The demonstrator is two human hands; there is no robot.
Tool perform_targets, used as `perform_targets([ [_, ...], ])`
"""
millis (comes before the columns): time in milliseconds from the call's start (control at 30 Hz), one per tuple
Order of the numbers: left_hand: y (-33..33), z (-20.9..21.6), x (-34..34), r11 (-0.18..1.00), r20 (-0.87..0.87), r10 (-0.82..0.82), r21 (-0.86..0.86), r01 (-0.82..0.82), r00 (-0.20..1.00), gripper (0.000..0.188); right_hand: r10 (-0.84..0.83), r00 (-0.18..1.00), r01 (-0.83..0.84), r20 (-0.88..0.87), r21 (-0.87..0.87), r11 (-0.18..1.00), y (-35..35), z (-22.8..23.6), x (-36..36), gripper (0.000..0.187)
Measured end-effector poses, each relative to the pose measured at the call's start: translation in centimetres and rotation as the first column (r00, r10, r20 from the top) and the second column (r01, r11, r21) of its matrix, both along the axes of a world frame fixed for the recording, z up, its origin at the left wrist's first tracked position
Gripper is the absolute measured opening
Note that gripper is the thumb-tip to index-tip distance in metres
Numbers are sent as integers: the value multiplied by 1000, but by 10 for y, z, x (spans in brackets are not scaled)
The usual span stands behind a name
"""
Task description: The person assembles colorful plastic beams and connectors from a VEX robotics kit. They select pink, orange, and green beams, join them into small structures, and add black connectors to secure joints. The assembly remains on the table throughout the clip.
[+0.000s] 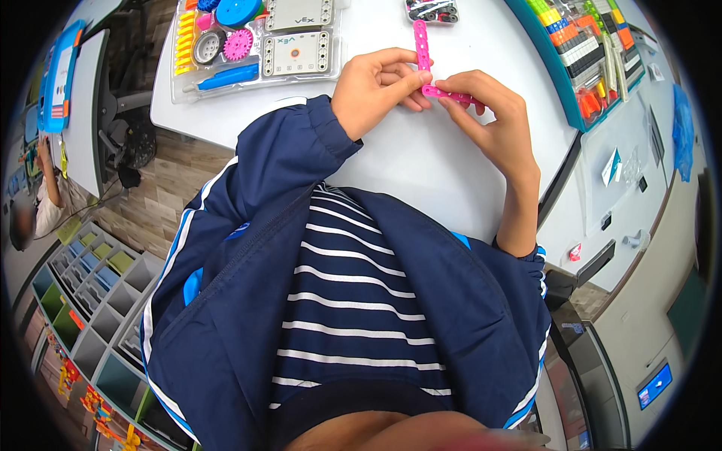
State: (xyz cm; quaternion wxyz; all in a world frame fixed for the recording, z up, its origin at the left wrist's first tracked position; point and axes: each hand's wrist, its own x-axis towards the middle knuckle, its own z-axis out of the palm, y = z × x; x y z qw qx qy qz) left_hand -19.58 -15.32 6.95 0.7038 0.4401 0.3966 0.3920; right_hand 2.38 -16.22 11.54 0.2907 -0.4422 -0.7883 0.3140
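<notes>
My left hand [382, 84] pinches a pink perforated building beam [422, 46] that points away from me over the white table. A second pink beam [457, 97] lies crosswise between the thumb and fingers of my right hand [490, 113]. The two beams meet at a corner and form an L; whether they are fastened there I cannot tell. My left thumb presses close to that corner, and my right fingers cover part of the second beam.
A clear plastic tray [259, 84] with grey electronic modules, a wheel and a pink gear stands at the far left. At the right is a teal bin [560, 90] of sorted colourful parts. A small box of dark parts [432, 10] sits at the far edge. Another person [53, 197] is at the left.
</notes>
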Motion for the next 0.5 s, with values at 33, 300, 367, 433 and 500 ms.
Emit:
perform_targets([
  [33,0,0,0,1000,3,1,-6,-1,1000,37,1,1000,-1,1,-5,1000,0,0,0,23],
  [300,1,1,-1,1000,12,-13,-28,14,1000,37,4,1000,-4,4,-28,1000,1,-4,2,22],
  [367,1,2,-1,999,15,-15,-33,16,1000,38,3,1000,-3,1,-18,1000,1,-5,2,22],
  [433,0,2,0,1000,15,-6,-13,6,1000,40,-6,1000,6,-2,-18,1000,1,-5,1,22],
  [500,0,4,-1,1000,1,-22,-1,22,1000,40,-24,1000,24,-4,-25,999,3,-3,2,23],
])
